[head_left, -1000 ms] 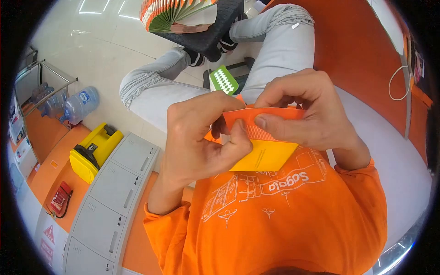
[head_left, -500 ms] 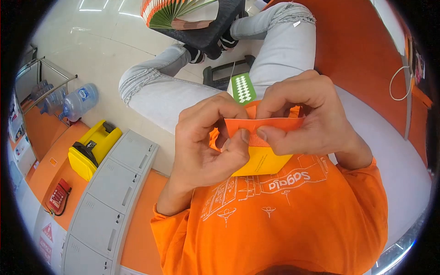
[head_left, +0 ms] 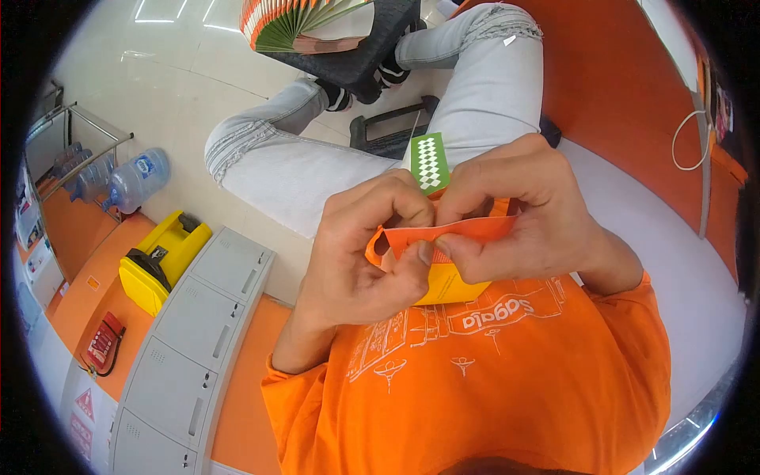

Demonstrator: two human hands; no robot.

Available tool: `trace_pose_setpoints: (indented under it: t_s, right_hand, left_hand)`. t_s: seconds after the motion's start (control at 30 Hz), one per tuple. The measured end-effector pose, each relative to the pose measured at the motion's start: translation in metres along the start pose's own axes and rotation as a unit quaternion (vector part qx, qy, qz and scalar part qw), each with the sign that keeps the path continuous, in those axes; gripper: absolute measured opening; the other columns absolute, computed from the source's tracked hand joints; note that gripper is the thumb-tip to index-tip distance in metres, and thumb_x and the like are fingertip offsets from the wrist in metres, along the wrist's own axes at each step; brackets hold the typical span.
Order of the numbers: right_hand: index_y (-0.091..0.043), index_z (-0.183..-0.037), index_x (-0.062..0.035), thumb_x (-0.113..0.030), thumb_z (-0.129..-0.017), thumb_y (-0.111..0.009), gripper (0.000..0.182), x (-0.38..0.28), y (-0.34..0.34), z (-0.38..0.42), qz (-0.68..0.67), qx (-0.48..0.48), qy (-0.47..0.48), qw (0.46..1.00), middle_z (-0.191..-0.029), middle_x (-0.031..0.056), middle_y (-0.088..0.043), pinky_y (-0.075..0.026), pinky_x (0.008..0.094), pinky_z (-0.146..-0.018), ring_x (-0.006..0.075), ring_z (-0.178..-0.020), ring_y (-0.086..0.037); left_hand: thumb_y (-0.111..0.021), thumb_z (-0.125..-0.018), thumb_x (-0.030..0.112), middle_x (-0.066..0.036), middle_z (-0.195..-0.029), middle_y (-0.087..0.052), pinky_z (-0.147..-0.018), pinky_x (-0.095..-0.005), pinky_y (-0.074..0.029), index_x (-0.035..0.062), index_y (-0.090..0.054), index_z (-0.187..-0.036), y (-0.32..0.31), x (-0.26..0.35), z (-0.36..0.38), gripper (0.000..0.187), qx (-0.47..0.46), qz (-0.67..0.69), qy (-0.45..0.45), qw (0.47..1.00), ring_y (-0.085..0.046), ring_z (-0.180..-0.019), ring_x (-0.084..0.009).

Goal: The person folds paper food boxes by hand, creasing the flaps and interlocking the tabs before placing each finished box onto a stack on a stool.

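In front of my chest, both hands pinch the upper edge of an orange-and-yellow paper packet (head_left: 457,288) between thumbs and bent fingers. My left hand (head_left: 360,249) is closed on the left part of the orange edge. Closed on the right part is my right hand (head_left: 534,210), its thumb tip beside the left thumb. The edge bows a little, and the fingers behind it are partly hidden. Just beyond the hands shows a green piece with white diamonds (head_left: 429,163), its lower end hidden behind the fingers.
A fanned stack of orange and green paper pieces (head_left: 297,24) rests on a black stool (head_left: 378,47) between my feet. Grey lockers (head_left: 182,332), a yellow bucket (head_left: 154,277), and a large water bottle (head_left: 138,180) stand to the left. A white cable (head_left: 687,162) hangs at right.
The hands and packet have tilted slightly, and the orange edge now bows more. Less of the yellow part shows. The green diamond piece has shifted a little to the right.
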State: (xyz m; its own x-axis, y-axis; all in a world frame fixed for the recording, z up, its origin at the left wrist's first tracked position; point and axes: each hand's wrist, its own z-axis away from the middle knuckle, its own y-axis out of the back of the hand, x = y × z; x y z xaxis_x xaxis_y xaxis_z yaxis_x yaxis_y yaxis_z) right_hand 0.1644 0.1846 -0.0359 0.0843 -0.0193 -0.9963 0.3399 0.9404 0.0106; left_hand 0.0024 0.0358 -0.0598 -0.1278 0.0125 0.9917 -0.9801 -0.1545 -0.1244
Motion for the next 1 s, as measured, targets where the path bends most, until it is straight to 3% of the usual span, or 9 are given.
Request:
trace_pose_setpoints:
  t_s: [0.1, 0.33, 0.4, 0.63, 0.7, 1.0]
  right_hand:
    - [-0.069, -0.081, -0.0009, -0.008, -0.079, -0.078, 0.011, 0.003, -0.005, 0.000, -0.021, 0.031, 0.000, 0.999, -0.068, 0.0071, -0.065, -0.046, 0.0261, -0.055, 0.0125, -0.057, -0.058]
    - [-0.070, -0.081, -0.0023, -0.009, -0.079, -0.078, 0.010, 0.006, -0.004, 0.002, -0.022, 0.025, 0.002, 0.999, -0.066, 0.0073, -0.064, -0.045, 0.0270, -0.054, 0.0144, -0.056, -0.058]
    - [-0.070, -0.081, -0.0001, 0.001, -0.073, -0.080, 0.013, 0.012, -0.003, 0.002, -0.027, 0.011, 0.027, 0.999, -0.070, 0.0075, -0.068, -0.044, 0.0249, -0.053, 0.0129, -0.057, -0.061]
    - [-0.070, -0.081, -0.0003, 0.001, -0.073, -0.081, 0.014, 0.013, -0.008, 0.005, -0.004, 0.021, 0.037, 0.999, -0.070, 0.0074, -0.068, -0.045, 0.0251, -0.053, 0.0127, -0.058, -0.061]
    - [-0.068, -0.077, -0.0019, -0.010, -0.079, -0.078, 0.013, 0.012, -0.011, 0.005, -0.023, 0.054, 0.013, 0.998, -0.064, 0.0086, -0.063, -0.044, 0.0281, -0.052, 0.0165, -0.053, -0.057]
    - [-0.069, -0.078, -0.0015, -0.005, -0.077, -0.078, 0.009, 0.008, -0.007, 0.002, -0.017, 0.055, -0.001, 0.998, -0.066, 0.0067, -0.064, -0.045, 0.0267, -0.054, 0.0155, -0.055, -0.059]
  left_hand:
    - [-0.066, -0.074, 0.002, -0.005, -0.076, -0.054, -0.057, -0.0278, -0.038, 0.0016, -0.055, -0.084, 0.001, 0.002, -0.001, 0.015, 0.001, -0.033, -0.003, 0.999, -0.047, -0.063, -0.0144]
    - [-0.067, -0.070, 0.001, -0.006, -0.075, -0.052, -0.056, -0.0274, -0.037, 0.0012, -0.055, -0.083, -0.004, -0.001, -0.001, 0.018, 0.015, -0.020, 0.005, 1.000, -0.046, -0.062, -0.0148]
    - [-0.065, -0.069, 0.001, -0.006, -0.074, -0.050, -0.055, -0.0280, -0.035, 0.0013, -0.054, -0.082, -0.004, -0.007, -0.002, 0.018, 0.013, -0.029, -0.024, 0.999, -0.044, -0.062, -0.0155]
    - [-0.062, -0.067, 0.002, -0.006, -0.073, -0.047, -0.055, -0.0287, -0.033, 0.0021, -0.051, -0.080, -0.011, -0.009, 0.000, 0.018, 0.032, -0.046, -0.028, 0.998, -0.041, -0.063, -0.0165]
    - [-0.062, -0.066, 0.002, -0.006, -0.073, -0.047, -0.055, -0.0284, -0.033, 0.0023, -0.051, -0.080, -0.010, -0.012, 0.000, 0.019, 0.024, -0.046, -0.032, 0.998, -0.042, -0.064, -0.0162]
    - [-0.070, -0.077, 0.012, -0.007, -0.081, -0.058, -0.063, -0.0277, -0.039, 0.0030, -0.058, -0.084, 0.001, -0.004, 0.000, 0.016, 0.024, 0.001, 0.023, 0.999, -0.049, -0.071, -0.0170]
